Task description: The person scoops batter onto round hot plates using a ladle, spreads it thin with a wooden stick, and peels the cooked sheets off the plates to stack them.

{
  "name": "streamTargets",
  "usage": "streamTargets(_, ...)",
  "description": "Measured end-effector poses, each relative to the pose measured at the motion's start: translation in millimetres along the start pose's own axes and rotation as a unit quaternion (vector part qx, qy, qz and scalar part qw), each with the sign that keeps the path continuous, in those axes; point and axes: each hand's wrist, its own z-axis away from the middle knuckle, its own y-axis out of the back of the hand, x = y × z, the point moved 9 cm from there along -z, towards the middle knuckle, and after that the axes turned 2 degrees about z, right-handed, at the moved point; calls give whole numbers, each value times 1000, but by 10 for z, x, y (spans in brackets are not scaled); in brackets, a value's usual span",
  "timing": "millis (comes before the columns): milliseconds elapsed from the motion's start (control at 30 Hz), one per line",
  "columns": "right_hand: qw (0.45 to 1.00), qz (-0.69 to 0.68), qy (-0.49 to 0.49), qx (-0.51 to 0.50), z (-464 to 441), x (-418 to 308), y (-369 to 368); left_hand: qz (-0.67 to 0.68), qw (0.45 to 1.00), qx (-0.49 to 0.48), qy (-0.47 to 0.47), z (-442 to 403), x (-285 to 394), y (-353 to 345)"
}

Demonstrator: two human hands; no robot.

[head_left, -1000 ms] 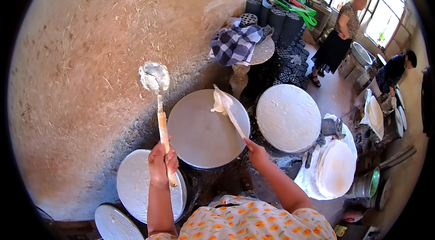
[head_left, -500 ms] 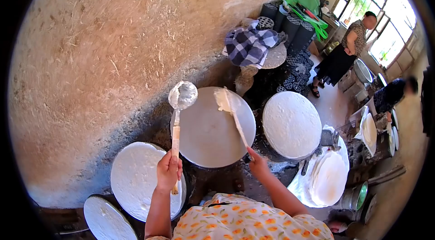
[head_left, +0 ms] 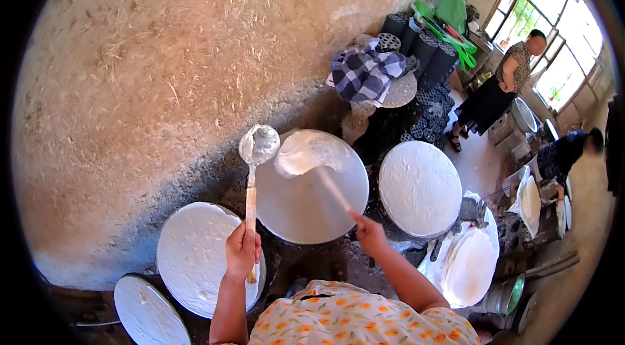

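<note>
My left hand (head_left: 243, 250) is closed round the wooden handle of a ladle (head_left: 259, 145), its batter-smeared bowl raised over the left edge of a round griddle (head_left: 312, 215). In my right hand (head_left: 370, 234) is the thin handle of a batter spreader (head_left: 334, 190), blurred by motion. Its head cannot be made out within the batter. Pale batter (head_left: 306, 151) lies in a curved patch on the far part of the griddle. White flatbread covers the round griddle to the left (head_left: 198, 257) and the one to the right (head_left: 420, 189).
A stack of thin flatbreads (head_left: 470, 268) lies on white cloth at the right. Another white round (head_left: 151, 312) stands at lower left. Behind are a checked cloth (head_left: 366, 75) and black coal briquettes (head_left: 430, 110). Two people (head_left: 504, 84) are farther off near the window.
Batter on the middle griddle has been spread from a small patch into a wide arc across the far part. My right hand has swept the spreader; the left hand holds the ladle nearly still.
</note>
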Motion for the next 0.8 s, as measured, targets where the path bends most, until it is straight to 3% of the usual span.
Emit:
streamTargets(133,999,-26,-23,42,-383,109,18,0,1000,18,7,60,11,5)
streamTargets(200,998,-2,60,-26,-443,-137,-355,-4,1000,22,2,74,-22,27)
streamTargets(267,997,-16,15,-80,-299,-313,-460,-6,1000,26,-3,87,-72,57)
streamTargets(333,983,69,145,-87,-101,-611,-499,-2,1000,30,-10,91,-97,81)
streamTargets(400,983,54,140,-105,31,-637,-395,-3,999,37,-7,119,-102,92)
streamTargets(467,981,72,158,-87,21,-510,-237,-6,999,47,-4,134,-109,126)
streamTargets(533,996,80,25,-35,-320,-167,-65,-1,999,48,-8,176,-137,128)
streamTargets(633,996,44,64,41,-718,-220,-8,2,998,62,1,218,-149,149)
streamTargets(700,993,6,68,-96,-769,-255,-376,1,997,78,6,276,-120,187)
streamTargets(800,976,10,153,-154,-345,-419,-500,0,995,99,15,365,-126,268)
